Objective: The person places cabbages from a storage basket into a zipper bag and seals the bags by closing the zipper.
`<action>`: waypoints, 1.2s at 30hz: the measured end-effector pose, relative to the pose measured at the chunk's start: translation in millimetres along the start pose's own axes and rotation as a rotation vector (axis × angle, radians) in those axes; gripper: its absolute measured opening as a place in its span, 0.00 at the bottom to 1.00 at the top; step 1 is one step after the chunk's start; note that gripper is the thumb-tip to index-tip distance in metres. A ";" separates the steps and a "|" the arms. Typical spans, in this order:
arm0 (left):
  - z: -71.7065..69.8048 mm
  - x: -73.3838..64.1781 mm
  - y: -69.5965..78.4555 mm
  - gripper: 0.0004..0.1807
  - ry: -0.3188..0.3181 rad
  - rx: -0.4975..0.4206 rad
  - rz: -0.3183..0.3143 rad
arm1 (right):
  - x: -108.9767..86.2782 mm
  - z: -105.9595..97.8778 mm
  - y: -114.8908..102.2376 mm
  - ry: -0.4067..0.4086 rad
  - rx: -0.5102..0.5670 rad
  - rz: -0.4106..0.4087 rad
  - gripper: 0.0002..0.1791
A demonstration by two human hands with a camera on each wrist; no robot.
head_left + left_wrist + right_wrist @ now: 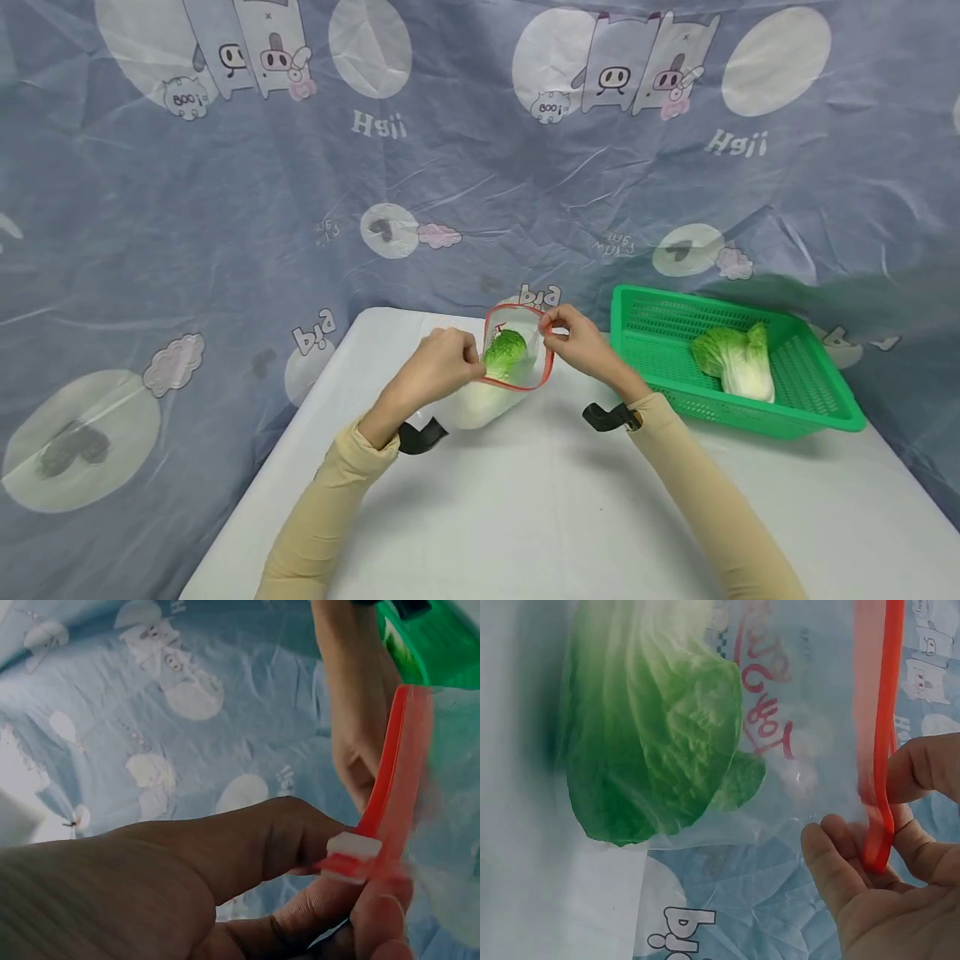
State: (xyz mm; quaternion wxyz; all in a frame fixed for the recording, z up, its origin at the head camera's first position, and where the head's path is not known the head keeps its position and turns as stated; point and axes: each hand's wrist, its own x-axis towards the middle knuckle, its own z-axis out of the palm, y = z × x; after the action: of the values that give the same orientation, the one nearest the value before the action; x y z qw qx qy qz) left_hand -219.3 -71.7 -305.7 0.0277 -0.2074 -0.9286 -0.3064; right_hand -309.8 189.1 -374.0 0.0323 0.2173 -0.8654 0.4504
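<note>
A clear slider zip bag (810, 787) with a red zipper edge (517, 387) and red lettering holds a Chinese cabbage (652, 742), leafy green end toward the mouth. In the head view the bag's mouth gapes in a loop between both hands. My left hand (444, 362) pinches the left side of the red edge, right at the white slider (354, 846), between thumb and fingers. On the opposite side, my right hand (576, 337) pinches the red edge near its corner, with the thumb and fingertips around the strip in the right wrist view.
To the right stands a green plastic basket (787, 422) with another Chinese cabbage (742, 367) lying in it. A white-covered table (525, 517) lies beneath the arms. Behind it hangs a blue-grey printed curtain (480, 167). Black straps (609, 417) are on the wrists.
</note>
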 end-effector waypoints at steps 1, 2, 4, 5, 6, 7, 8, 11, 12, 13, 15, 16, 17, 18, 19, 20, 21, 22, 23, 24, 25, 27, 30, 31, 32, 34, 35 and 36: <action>7.0 -0.3 3.1 0.10 -0.033 0.014 0.015 | -0.2 0.8 1.9 0.005 0.000 -0.002 0.10; 14.0 -0.2 5.7 0.11 -0.069 0.022 0.023 | -0.9 1.2 3.3 0.007 0.008 -0.003 0.09; 27.3 1.0 9.3 0.13 -0.132 0.021 0.026 | -2.7 0.9 6.1 0.008 0.003 -0.014 0.09; 33.9 2.7 9.7 0.14 -0.146 0.029 0.025 | -3.7 0.5 7.8 0.011 -0.006 -0.018 0.09; 40.2 5.0 9.5 0.15 -0.149 0.033 0.018 | -5.1 -0.2 9.2 0.010 -0.006 -0.021 0.08; 46.1 7.7 8.8 0.15 -0.144 0.031 0.004 | -6.3 -1.0 10.8 0.008 -0.007 -0.024 0.08; 51.6 11.0 7.5 0.15 -0.125 0.015 -0.009 | -7.8 -2.0 12.3 0.005 -0.010 -0.024 0.08; 67.1 23.5 0.7 0.12 -0.015 -0.077 -0.021 | -12.5 -6.1 17.8 0.009 -0.023 -0.024 0.05; 71.6 27.6 -1.7 0.10 0.022 -0.131 -0.024 | -14.3 -8.0 19.6 0.012 -0.022 -0.023 0.04; 75.8 31.3 -4.2 0.09 0.054 -0.191 -0.026 | -16.2 -10.3 21.3 0.017 -0.023 -0.018 0.04; 83.6 37.2 -8.3 0.10 0.091 -0.317 -0.024 | -21.6 -16.7 23.9 0.024 -0.033 0.007 0.05; 87.0 39.2 -9.7 0.11 0.095 -0.365 -0.024 | -25.2 -21.2 25.0 0.031 -0.052 0.027 0.07; 90.2 40.6 -10.8 0.12 0.093 -0.408 -0.024 | -29.1 -26.5 25.7 0.046 -0.077 0.056 0.10; 93.1 41.3 -11.3 0.12 0.088 -0.437 -0.025 | -33.1 -32.9 26.5 0.063 -0.098 0.093 0.13; 95.6 41.6 -11.5 0.13 0.082 -0.463 -0.022 | -37.5 -40.6 27.2 0.084 -0.132 0.130 0.17; 98.0 41.7 -11.5 0.13 0.076 -0.480 -0.017 | -42.1 -49.4 27.8 0.110 -0.166 0.169 0.20; 100.2 41.5 -11.4 0.12 0.077 -0.493 -0.012 | -46.6 -59.2 28.6 0.142 -0.205 0.208 0.23; 102.1 41.3 -11.1 0.11 0.083 -0.502 -0.007 | -51.3 -69.8 29.9 0.179 -0.244 0.246 0.26; 103.8 41.0 -10.6 0.10 0.091 -0.517 0.000 | -56.1 -81.1 31.2 0.212 -0.275 0.283 0.29; 105.3 40.2 -10.1 0.08 0.098 -0.526 0.003 | -60.3 -92.9 33.6 0.236 -0.295 0.326 0.29; 106.8 39.7 -9.5 0.06 0.103 -0.535 0.004 | -64.5 -104.8 36.8 0.259 -0.322 0.365 0.30; 109.4 39.0 -8.2 0.04 0.109 -0.547 0.006 | -73.5 -128.3 45.0 0.288 -0.367 0.428 0.28; 113.3 39.1 -6.4 0.05 0.104 -0.541 0.015 | -86.1 -160.2 59.6 0.284 -0.419 0.537 0.30; 114.4 39.4 -5.5 0.06 0.102 -0.537 0.021 | -90.2 -169.7 65.9 0.274 -0.444 0.567 0.31; 115.0 39.4 -4.4 0.06 0.098 -0.535 0.029 | -94.5 -178.5 71.9 0.250 -0.453 0.597 0.32; 114.9 38.7 -4.6 0.07 0.092 -0.529 0.040 | -98.8 -192.0 83.9 0.175 -0.478 0.686 0.34; 114.6 38.1 -4.4 0.07 0.090 -0.525 0.044 | -100.3 -198.1 91.1 0.127 -0.487 0.726 0.38; 114.4 37.7 -4.4 0.07 0.086 -0.523 0.046 | -101.3 -203.4 98.1 0.076 -0.484 0.769 0.45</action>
State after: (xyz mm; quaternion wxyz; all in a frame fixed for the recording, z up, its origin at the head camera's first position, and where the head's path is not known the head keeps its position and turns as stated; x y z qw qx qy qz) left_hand -246.8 5.4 -394.1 0.0197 -0.2151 -0.8109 -0.5438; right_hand -286.4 434.7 -354.1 -0.0556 -0.1501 -0.9618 0.2219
